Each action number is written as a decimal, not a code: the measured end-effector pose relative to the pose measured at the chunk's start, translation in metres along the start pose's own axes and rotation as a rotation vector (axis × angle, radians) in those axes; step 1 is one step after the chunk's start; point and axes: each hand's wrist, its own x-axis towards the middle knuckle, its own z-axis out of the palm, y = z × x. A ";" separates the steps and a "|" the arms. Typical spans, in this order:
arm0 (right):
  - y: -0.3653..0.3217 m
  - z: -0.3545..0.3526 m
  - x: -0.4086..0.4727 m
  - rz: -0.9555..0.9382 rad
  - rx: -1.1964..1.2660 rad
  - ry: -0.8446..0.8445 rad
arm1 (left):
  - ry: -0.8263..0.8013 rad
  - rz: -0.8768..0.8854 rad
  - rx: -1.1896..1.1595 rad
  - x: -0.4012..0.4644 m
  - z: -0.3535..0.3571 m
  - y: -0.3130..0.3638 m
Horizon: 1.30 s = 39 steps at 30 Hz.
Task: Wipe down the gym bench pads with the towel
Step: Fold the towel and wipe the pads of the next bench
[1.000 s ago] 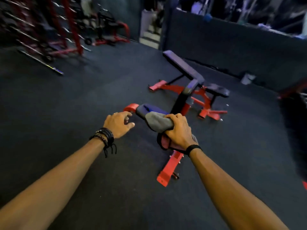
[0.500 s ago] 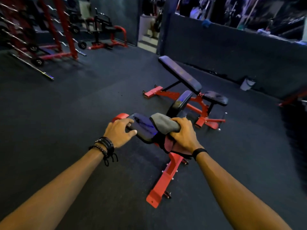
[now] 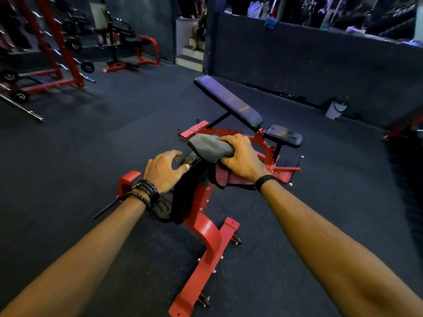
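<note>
On the near bench's top pad [image 3: 191, 160], the right hand [image 3: 243, 159] grips the towel [image 3: 209, 147]; the left hand [image 3: 163, 171] rests beside it, fingers spread.

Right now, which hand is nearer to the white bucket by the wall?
Right. The right hand grips the towel on the near pad, on the bucket's side. The left hand rests on that pad's other side, farther away.
</note>
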 end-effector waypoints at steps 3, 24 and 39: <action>0.041 -0.025 0.021 -0.046 0.029 -0.033 | 0.006 -0.083 0.020 0.025 0.030 0.023; 0.129 0.092 0.157 -0.338 0.035 -0.124 | 0.533 -0.675 -0.304 0.072 0.104 -0.027; 0.107 0.089 0.207 -0.332 -0.035 -0.319 | 0.782 -0.767 -0.244 0.096 0.112 -0.010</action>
